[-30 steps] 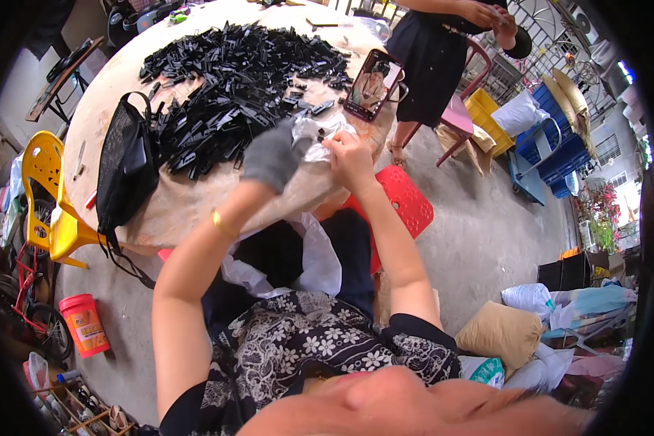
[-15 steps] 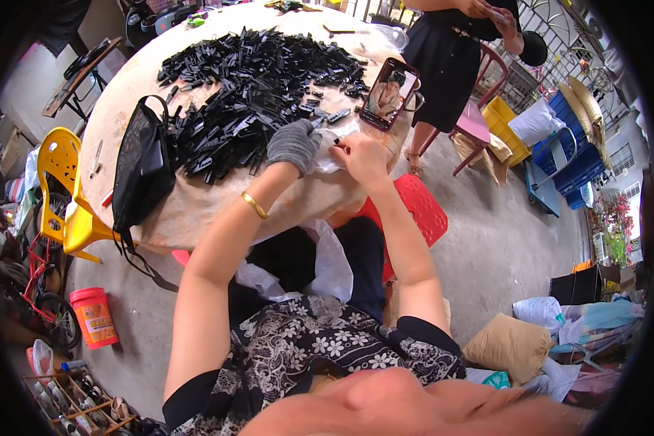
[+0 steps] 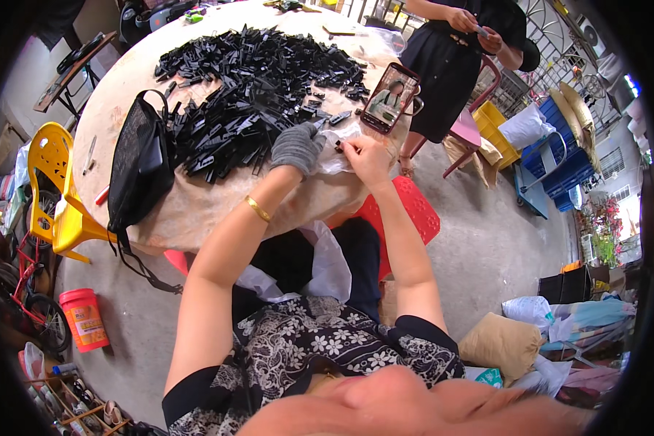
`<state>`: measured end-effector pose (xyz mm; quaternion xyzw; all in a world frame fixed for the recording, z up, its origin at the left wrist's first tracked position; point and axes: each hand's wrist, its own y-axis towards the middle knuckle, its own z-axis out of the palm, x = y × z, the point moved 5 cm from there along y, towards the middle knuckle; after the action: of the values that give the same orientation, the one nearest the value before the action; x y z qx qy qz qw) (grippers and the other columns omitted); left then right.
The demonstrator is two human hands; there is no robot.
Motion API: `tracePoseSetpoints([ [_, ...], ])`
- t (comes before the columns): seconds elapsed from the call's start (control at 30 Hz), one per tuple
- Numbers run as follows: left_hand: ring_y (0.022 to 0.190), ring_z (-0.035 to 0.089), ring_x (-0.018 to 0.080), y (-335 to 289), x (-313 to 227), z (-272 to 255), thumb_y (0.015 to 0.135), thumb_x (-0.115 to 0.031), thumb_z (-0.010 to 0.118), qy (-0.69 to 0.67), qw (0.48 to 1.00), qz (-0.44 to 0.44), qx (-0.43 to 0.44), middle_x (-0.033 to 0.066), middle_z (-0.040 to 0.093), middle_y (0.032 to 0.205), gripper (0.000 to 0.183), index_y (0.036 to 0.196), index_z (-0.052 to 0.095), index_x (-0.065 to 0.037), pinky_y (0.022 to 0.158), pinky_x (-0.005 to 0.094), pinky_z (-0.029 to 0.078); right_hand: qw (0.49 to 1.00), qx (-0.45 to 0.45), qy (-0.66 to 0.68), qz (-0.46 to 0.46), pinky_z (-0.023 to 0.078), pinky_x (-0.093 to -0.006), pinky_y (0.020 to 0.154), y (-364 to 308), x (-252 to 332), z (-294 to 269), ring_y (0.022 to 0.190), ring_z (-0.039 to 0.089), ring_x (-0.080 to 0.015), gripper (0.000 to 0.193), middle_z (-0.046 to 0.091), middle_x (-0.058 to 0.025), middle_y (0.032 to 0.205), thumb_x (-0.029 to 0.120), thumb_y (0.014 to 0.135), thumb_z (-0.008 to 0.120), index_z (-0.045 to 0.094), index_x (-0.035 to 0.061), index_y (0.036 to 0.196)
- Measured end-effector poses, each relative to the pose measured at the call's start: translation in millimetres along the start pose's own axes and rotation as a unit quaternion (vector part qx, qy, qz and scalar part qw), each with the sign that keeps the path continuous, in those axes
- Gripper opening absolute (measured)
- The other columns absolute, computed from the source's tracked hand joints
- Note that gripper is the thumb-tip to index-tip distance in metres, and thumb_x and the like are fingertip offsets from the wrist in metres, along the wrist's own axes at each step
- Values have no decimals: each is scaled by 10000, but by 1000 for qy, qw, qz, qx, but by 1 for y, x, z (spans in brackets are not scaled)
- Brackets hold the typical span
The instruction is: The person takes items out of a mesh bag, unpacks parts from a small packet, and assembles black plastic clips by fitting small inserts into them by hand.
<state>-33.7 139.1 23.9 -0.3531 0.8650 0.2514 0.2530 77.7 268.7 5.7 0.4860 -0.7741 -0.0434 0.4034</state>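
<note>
A grey knitted glove covers my left hand (image 3: 296, 149), which is curled closed beside the black pile. Something small and bluish-grey shows at its fingertips, too small to name. My bare right hand (image 3: 368, 158) is closed in a pinch on a small black plastic piece (image 3: 339, 146). Under and between both hands lies a crumpled white plastic sheet (image 3: 332, 161). Beyond them a large heap of black plastic clips (image 3: 258, 94) spreads over the round table (image 3: 116, 102). A phone (image 3: 389, 99) with a lit screen leans upright just past my right hand.
A black mesh bag (image 3: 139, 163) sits at the table's left, its strap hanging over the edge. A yellow chair (image 3: 51, 163) stands left, a red stool (image 3: 414, 218) right. Another person (image 3: 450, 80) stands at the far right. An orange bucket (image 3: 85, 320) rests on the floor.
My right hand has shifted slightly, and the black piece in its pinch shows more plainly. My left hand stays nearly in place. The standing person's hands have moved, and the whole view has turned a little.
</note>
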Motion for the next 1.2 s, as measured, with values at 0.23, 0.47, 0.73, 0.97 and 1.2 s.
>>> tracePoseSetpoints([
  [0.23,775,625,331,0,3,1,783,-316,628,-13,1000,1,-2,171,646,837,274,905,644,-72,710,398,489,999,36,-21,-26,477,-367,648,-1,9,0,730,626,-281,194,655,-110,786,276,706,699,716,103,792],
  [0.47,805,617,338,-1,1,-1,787,-303,617,-11,1000,-17,12,176,642,865,273,935,643,-74,730,407,485,996,92,-16,10,485,-374,685,5,-5,8,773,635,-283,180,660,-124,803,243,713,682,711,97,814],
  [0.73,833,611,344,0,2,1,792,-300,598,-12,999,-19,28,183,640,897,281,954,645,-76,747,417,481,994,102,40,18,490,-357,700,9,-13,7,759,641,-262,173,664,-129,804,214,712,693,706,85,827],
  [0.97,775,629,316,-1,4,3,775,-285,651,-28,1000,-9,1,164,650,841,261,914,648,-64,724,382,490,989,140,37,-8,494,-340,690,9,-14,9,745,643,-251,173,666,-122,800,180,698,700,705,78,839],
  [1.2,835,613,351,1,5,3,786,-302,593,-26,999,-9,23,189,640,892,283,935,645,-67,756,420,483,993,94,13,-76,489,-350,662,1,8,-3,720,631,-261,172,645,-123,796,168,709,678,663,48,831],
])
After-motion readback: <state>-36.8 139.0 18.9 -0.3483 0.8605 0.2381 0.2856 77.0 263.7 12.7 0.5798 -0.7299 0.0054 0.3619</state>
